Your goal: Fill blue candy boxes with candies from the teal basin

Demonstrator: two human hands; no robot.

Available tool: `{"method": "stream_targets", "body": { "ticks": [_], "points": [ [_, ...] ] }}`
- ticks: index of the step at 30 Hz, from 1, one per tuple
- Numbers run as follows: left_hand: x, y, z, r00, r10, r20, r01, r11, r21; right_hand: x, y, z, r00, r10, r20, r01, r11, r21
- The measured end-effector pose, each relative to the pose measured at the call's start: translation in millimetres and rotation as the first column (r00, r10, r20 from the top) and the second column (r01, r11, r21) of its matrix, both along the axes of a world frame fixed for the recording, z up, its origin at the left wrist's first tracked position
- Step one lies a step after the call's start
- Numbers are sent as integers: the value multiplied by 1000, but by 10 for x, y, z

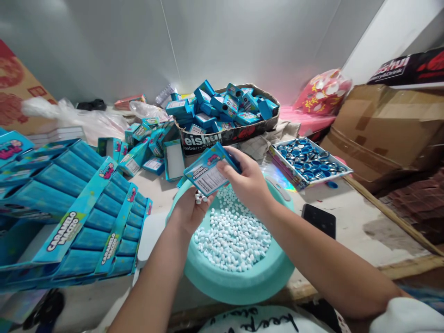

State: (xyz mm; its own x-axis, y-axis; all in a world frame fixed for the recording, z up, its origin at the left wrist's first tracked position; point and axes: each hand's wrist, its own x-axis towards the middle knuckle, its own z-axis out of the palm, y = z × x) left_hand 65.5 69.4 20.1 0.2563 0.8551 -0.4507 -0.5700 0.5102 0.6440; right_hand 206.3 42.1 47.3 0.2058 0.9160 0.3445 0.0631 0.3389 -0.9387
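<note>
My right hand (248, 182) grips a small blue candy box (208, 169), tilted above a teal basin (243, 282). The basin is full of small white candies (232, 238). My left hand (189, 210) is cupped just under the box, with a few white candies in its fingers. Both hands hover over the basin's far rim.
A cardboard tray of small blue boxes (225, 113) stands behind the basin. Blue display cartons (79, 217) are stacked at left. A tray of blue caps (308, 162) lies at right, a black phone (319, 219) near it, and brown cardboard boxes (388, 125) at far right.
</note>
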Motion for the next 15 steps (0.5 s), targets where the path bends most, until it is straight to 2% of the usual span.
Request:
{"method": "stream_targets", "body": {
  "ticks": [15],
  "points": [
    [-5, -2, 4, 999, 26, 44, -26, 1000, 5, 30, -2, -2, 999, -31, 41, 31, 1000, -3]
  ]
}}
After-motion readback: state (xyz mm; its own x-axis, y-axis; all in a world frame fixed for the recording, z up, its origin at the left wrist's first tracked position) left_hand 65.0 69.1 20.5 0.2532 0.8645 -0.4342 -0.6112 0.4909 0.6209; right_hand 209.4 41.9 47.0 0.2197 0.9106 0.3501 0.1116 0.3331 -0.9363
